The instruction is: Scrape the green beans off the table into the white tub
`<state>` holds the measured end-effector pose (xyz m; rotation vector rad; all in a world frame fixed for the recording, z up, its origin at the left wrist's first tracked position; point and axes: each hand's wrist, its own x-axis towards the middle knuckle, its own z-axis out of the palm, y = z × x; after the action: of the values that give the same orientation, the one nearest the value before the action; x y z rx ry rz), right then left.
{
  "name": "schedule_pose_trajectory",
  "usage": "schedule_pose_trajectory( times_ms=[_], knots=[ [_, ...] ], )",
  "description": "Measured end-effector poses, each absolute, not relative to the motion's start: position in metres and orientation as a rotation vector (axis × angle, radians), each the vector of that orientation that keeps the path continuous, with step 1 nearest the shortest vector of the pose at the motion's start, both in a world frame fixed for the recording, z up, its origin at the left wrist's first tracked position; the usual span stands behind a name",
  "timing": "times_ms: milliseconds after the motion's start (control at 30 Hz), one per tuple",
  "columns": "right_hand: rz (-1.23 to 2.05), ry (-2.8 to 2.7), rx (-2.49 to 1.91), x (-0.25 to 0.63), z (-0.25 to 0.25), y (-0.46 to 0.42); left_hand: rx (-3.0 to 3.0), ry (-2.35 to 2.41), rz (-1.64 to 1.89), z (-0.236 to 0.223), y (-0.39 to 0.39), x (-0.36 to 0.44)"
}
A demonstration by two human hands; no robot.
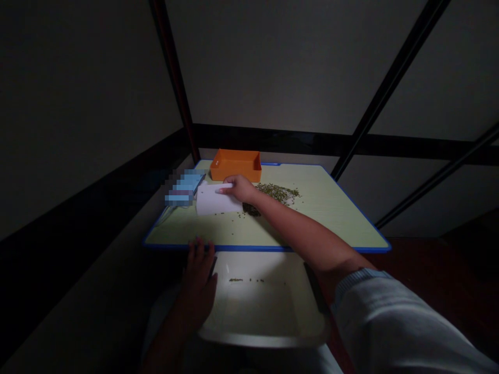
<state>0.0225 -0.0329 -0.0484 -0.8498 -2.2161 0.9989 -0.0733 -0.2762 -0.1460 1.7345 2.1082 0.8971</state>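
Note:
My right hand [240, 189] reaches across the table and pinches a white card or stiff sheet of paper [210, 200], thumb on top. A heap of small green grains [276, 192], possibly beans, lies just right of the card, partly hidden behind my forearm. Below the table's near edge, a white basin [265, 311] holds a few of the same grains near its far wall. My left hand [200, 275] rests at the basin's left side, fingers stretched up toward the table edge.
An orange open box [236, 166] stands at the back of the pale table [335, 218], which has a blue rim. A light-blue blurred item [185, 187] is at its left edge. Walls close in behind and on the left.

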Motion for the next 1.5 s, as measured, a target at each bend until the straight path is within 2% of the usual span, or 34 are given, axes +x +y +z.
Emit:
schedule_pose_trajectory(
  times_ms=[900, 1233, 1500],
  knots=[
    [1.144, -2.183, -0.799, 0.056, -0.051, -0.049, 1.732, 2.079, 0.905, -0.142, -0.277, -0.076],
    [1.129, -2.228, -0.568, 0.033, -0.04, -0.055, 1.724, 2.071, 0.873, -0.139, -0.28, -0.074],
    [1.212, -2.329, -0.594, 0.015, -0.044, -0.059, 1.74, 2.07, 0.939, -0.145, -0.282, -0.072]
  ],
)
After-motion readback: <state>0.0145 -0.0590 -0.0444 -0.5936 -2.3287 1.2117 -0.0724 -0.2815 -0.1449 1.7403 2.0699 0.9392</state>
